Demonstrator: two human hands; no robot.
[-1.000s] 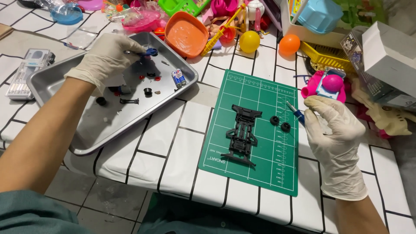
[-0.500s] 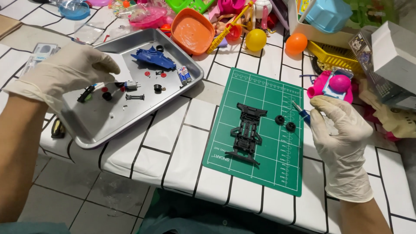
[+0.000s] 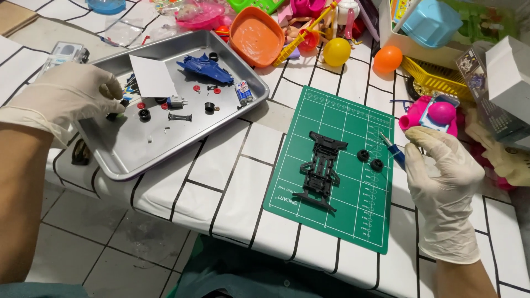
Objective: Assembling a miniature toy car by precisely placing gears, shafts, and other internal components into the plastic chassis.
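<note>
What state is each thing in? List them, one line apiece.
Left hand: gloved, fingertips pinching a small dark part at the tray's left edge.
Right hand: gloved, holding a blue-handled screwdriver.
Black plastic toy-car chassis: bare, wheels off, flat on the green cutting mat.
Two small black wheels: loose on the mat.
Blue toy-car body shell: detached, lying in the metal tray.

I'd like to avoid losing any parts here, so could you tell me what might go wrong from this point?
1. The metal tray juts past the table edge; the left hand pressing at its rim could perhaps tip it and spill the small parts.
2. Two black wheels lie loose on the green mat, close to the right hand, which holds a blue screwdriver; a nudge might roll them off.
</note>
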